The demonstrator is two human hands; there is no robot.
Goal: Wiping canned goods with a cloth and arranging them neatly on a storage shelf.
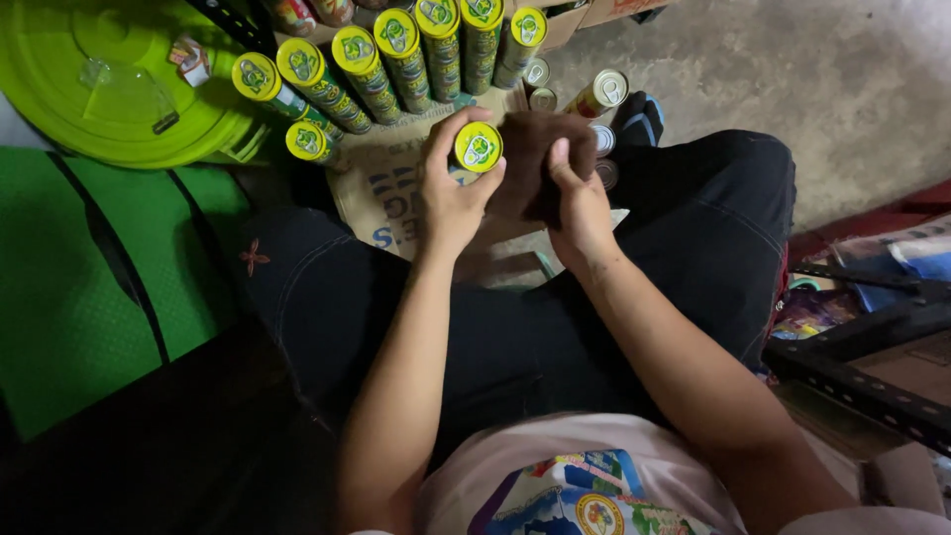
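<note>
Gripping a yellow-lidded can (477,147), left hand (448,193); right hand (575,198) holds a brown cloth (530,159).

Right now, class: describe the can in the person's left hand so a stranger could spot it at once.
Find the flattened cardboard ahead of the seated person's knees. Above it the left hand grips a can, yellow-green lid facing up. Unlike the row of like cans, it alone is lifted, a dark cloth against it.
</note>
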